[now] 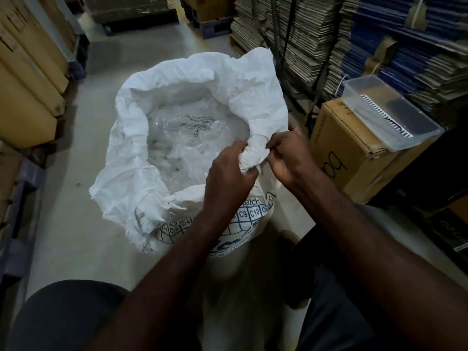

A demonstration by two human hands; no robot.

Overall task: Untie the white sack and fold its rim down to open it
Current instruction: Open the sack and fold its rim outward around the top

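Left hand (229, 171): rolled rim gripped, fingers curled.
Right hand (288, 155): same rim pinched alongside.
White sack (131, 153): opened beyond both hands; clear plastic (187, 140) inside.

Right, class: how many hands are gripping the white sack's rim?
2. The left hand and the right hand both pinch the rolled rim on the near right side of the white sack, close together. No other hands are in view.
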